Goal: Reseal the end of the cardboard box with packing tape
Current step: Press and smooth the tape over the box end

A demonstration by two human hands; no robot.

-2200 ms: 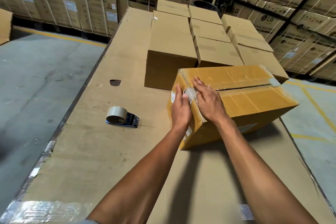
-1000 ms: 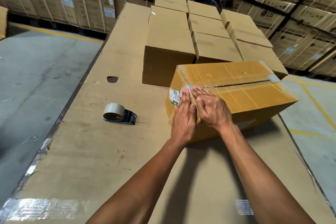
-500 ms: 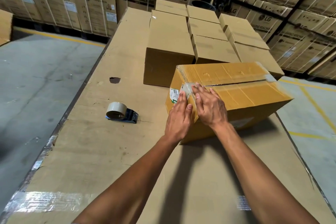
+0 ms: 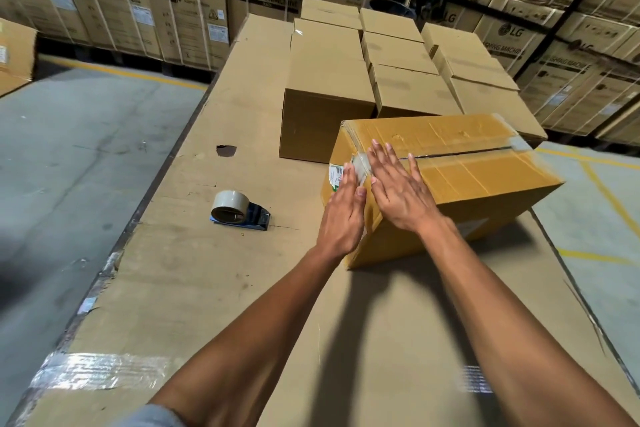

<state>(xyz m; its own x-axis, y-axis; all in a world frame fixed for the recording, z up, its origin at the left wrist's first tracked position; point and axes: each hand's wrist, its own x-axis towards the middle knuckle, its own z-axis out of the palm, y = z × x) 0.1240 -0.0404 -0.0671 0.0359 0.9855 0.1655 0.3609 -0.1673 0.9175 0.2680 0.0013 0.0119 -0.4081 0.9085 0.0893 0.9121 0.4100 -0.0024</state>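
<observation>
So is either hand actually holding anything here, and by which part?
Nothing is gripped. Both hands lie open and flat: the left hand against the near end of the taped box, the right hand on its top edge over the tape.

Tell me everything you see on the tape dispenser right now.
The tape dispenser lies on its side on the cardboard-covered work surface, left of the yellow taped box. It has a dark blue frame and a roll of tan packing tape, fairly full. Nothing touches it; both hands are away on the box.
</observation>
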